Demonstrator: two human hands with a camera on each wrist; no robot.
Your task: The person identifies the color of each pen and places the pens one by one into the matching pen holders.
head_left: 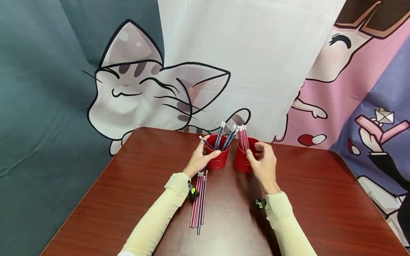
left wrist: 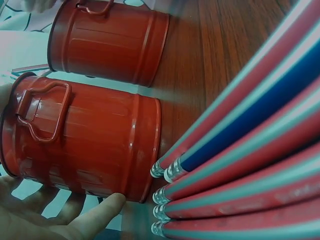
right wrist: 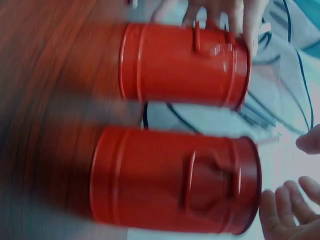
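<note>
My left hand (head_left: 199,160) holds the left red bucket (head_left: 217,163) by its side, thumb near the front rim and fingers round the far side. Dark blue pencils (head_left: 220,137) stand in that bucket, eraser ends up; one leans left over the rim. Beside it is the right red bucket (head_left: 242,161), with pink pencils (head_left: 243,138) leaning at its left side. At this bucket's right rim is my right hand (head_left: 265,165), thumb and fingers spread apart with nothing between them. In the right wrist view, the right hand's fingers (right wrist: 284,202) are just past the rim.
Several pink pencils (head_left: 196,202) and a dark blue pencil (head_left: 201,209) lie on the brown table (head_left: 128,202), close by the left wrist. Behind the table's far edge hangs a printed cloth (head_left: 256,53) with a cartoon cat.
</note>
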